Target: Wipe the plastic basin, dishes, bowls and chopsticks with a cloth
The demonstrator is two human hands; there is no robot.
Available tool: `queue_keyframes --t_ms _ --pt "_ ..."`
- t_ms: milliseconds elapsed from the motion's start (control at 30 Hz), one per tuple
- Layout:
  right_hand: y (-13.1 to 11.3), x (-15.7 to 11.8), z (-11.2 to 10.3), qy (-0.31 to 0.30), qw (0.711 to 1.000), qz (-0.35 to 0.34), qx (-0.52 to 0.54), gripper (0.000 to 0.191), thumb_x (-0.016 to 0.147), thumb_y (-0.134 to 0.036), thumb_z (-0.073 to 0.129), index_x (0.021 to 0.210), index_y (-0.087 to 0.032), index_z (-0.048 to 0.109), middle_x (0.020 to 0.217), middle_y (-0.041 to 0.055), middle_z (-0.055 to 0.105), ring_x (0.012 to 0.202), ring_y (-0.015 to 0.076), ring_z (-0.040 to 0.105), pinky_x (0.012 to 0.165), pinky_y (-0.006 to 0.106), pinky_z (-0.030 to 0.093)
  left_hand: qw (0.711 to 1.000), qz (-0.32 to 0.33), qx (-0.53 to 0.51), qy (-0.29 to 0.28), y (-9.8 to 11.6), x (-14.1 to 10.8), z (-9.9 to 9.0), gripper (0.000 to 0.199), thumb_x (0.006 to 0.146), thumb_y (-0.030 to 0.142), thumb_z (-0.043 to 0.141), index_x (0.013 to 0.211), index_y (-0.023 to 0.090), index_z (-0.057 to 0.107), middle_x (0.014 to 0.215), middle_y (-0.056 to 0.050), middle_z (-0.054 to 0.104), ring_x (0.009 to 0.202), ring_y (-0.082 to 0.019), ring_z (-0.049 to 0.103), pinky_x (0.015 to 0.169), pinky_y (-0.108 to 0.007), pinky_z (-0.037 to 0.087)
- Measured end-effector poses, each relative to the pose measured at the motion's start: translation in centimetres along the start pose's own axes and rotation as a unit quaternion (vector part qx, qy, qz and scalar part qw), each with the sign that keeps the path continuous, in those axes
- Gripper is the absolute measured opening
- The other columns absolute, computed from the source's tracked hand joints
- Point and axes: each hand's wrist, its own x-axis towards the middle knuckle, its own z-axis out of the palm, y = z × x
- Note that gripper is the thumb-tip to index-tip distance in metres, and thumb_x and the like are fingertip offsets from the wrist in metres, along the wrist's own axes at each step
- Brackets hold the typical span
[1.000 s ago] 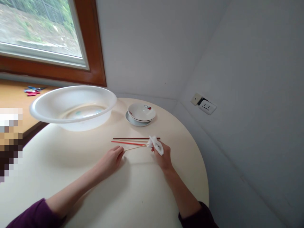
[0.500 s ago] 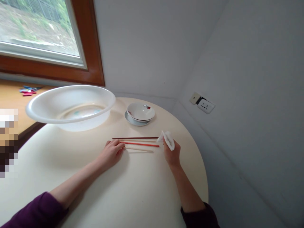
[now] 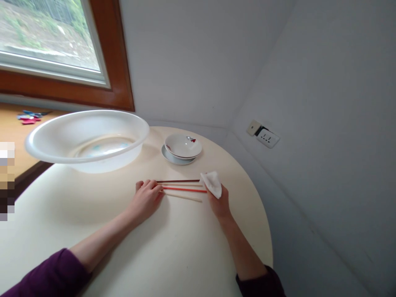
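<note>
Several chopsticks lie side by side across the table: a dark brown chopstick (image 3: 178,181) at the back, a red chopstick (image 3: 185,189) and pale wooden chopsticks (image 3: 187,197). My left hand (image 3: 147,196) is closed over their left ends, its fingers curled down and the tips hidden. In my right hand (image 3: 220,202) is a folded white cloth (image 3: 213,184), pinched at the right end of the dark brown chopstick. The cloth covers that end, so I cannot tell how firmly it grips it.
Behind the chopsticks a white bowl (image 3: 182,145) with a red pattern rests on a pale plate (image 3: 177,161). A large translucent basin (image 3: 108,163) stands at the table's back left. Scissors-like blue and red items (image 3: 29,117) lie on the wooden ledge. Walls border the round table (image 3: 173,255).
My right hand and the cloth have moved slightly left, the cloth now spread wider over the chopstick's end. My left hand has shifted a little, covering the dark chopstick's left end.
</note>
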Motion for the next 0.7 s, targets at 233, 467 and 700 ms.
queue_keyframes --t_ms 233,467,700 --pt "-0.4 -0.2 0.1 -0.009 1.0 0.005 -0.01 0.029 0.072 -0.031 0.06 0.095 -0.014 0.065 0.095 0.0104 0.07 0.086 0.0236 0.065 0.079 0.035 0.051 1.0 0.006 0.024 -0.007 0.1 0.9 0.1 0.017 0.084 0.021 0.044 0.074 0.019 0.057 0.079 -0.007 0.06 0.076 -0.022 0.054 0.075 -0.038 0.033" --pt "-1.5 -1.1 1.2 -0.032 0.999 -0.02 0.009 0.029 0.073 -0.027 0.06 0.098 -0.013 0.064 0.096 0.011 0.069 0.086 0.0237 0.065 0.077 0.035 0.052 0.998 0.024 -0.056 0.027 0.1 0.9 0.1 0.012 0.085 0.021 0.044 0.081 0.018 0.055 0.08 -0.006 0.058 0.076 -0.021 0.053 0.075 -0.036 0.038" --pt "-4.4 -3.6 3.2 -0.144 0.986 -0.083 0.025 0.025 0.076 -0.023 0.057 0.1 -0.016 0.062 0.098 0.0102 0.067 0.089 0.0218 0.063 0.08 0.033 0.05 0.978 0.125 -0.114 0.123 2.3 -0.8 -1.0 0.035 0.086 0.025 0.05 0.119 0.017 0.043 0.099 -0.01 0.054 0.091 -0.022 0.048 0.08 -0.035 0.043"
